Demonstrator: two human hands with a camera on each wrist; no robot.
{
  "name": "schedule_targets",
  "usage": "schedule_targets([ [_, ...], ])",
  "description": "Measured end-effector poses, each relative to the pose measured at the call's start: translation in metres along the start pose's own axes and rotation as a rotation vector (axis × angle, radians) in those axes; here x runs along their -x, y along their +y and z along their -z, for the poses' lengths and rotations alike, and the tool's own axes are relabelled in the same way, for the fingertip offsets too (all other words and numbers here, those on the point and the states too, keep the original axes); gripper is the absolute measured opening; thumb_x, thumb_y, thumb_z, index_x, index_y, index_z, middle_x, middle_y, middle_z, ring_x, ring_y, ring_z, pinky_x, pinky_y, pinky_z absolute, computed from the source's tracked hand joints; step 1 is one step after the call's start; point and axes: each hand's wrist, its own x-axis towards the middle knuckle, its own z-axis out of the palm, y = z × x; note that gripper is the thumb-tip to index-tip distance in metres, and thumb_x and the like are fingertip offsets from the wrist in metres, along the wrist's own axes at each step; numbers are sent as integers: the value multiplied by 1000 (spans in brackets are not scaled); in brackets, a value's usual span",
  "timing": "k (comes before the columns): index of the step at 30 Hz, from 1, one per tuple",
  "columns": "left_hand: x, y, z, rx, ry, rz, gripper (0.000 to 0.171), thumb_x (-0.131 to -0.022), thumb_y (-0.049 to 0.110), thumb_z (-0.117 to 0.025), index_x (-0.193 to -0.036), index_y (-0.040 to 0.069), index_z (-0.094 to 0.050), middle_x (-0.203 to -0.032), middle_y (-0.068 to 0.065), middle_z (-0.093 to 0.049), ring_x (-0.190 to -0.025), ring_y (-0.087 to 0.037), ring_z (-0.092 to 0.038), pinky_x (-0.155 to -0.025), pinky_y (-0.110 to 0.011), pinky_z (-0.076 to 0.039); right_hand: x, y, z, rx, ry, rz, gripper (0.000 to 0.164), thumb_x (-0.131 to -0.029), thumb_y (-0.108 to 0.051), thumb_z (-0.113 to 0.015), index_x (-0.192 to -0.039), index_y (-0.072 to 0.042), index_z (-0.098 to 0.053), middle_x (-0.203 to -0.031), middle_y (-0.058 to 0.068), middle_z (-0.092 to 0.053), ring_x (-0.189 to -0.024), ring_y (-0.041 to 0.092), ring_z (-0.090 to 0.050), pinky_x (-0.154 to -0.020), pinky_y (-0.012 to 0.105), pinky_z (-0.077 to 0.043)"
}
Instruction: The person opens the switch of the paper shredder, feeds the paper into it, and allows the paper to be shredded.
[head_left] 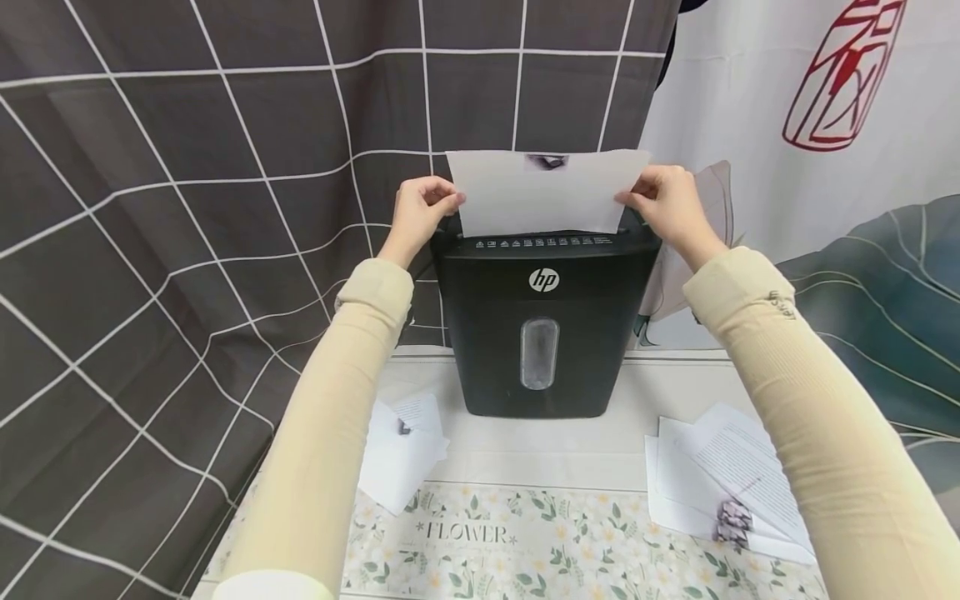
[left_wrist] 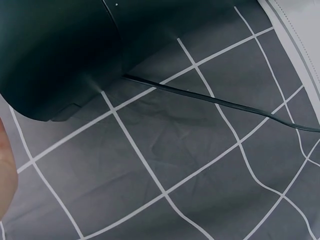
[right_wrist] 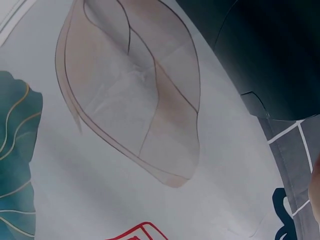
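Observation:
A white sheet of paper (head_left: 540, 196) stands upright over the top of a black HP paper shredder (head_left: 487, 333), its lower edge at the slot. A dark printed patch shows near its upper edge. My left hand (head_left: 422, 212) pinches the sheet's left side between thumb and fingers. At the opposite side, my right hand (head_left: 670, 208) pinches the right edge the same way. In the left wrist view only a sliver of the left hand (left_wrist: 7, 172) shows beside the shredder (left_wrist: 55, 55). The right wrist view catches a bit of the right hand (right_wrist: 315, 195) at its edge.
Loose papers (head_left: 405, 471) lie left of the shredder, and more printed sheets (head_left: 720, 492) lie at the right. A floral mat (head_left: 540, 542) covers the table's front. Behind hangs a dark checked curtain (head_left: 262, 125). A black cord (left_wrist: 220, 102) runs from the shredder.

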Motion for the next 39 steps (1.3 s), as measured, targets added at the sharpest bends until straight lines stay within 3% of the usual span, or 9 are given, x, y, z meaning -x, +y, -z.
schedule_targets([
  [8, 1, -5, 2, 42, -64, -2, 12, -85, 5, -68, -87, -7, -67, -69, 5, -64, -61, 0, -57, -67, -14, -51, 2, 8, 0, 7, -77, 61, 13, -84, -2, -68, -77, 7, -63, -65, 8, -59, -54, 2, -39, -51, 15, -32],
  [20, 1, -9, -12, -66, -66, 40, 15, -86, 9, -68, -88, -6, -68, -79, -13, -69, -58, 2, -56, -66, -16, -53, 3, 13, -2, 48, -116, 17, 16, -86, -5, -66, -77, 8, -62, -72, 20, -61, -57, 4, -41, -54, 15, -33],
  [28, 3, -14, -15, -163, -86, 12, 15, -86, 10, -68, -86, -5, -67, -77, -15, -68, -55, 3, -50, -62, -12, -46, 2, 16, -3, 71, -163, 2, 17, -85, -4, -65, -75, 9, -62, -68, 18, -60, -57, 7, -41, -53, 18, -32],
  [35, 3, -11, -16, -212, -61, 2, 14, -86, 9, -68, -83, -4, -67, -74, -15, -67, -55, 0, -49, -61, -14, -42, 0, 13, -4, 89, -165, -12, 19, -85, -6, -66, -75, 9, -63, -58, 6, -56, -55, 6, -40, -53, 20, -30],
  [39, 2, -11, -17, -251, -52, 11, 13, -87, 10, -67, -83, -3, -67, -76, -16, -66, -60, -8, -54, -62, -16, -41, 0, 10, -6, 106, -153, -22, 20, -85, -6, -66, -75, 10, -63, -58, 10, -56, -56, 10, -40, -55, 23, -31],
])
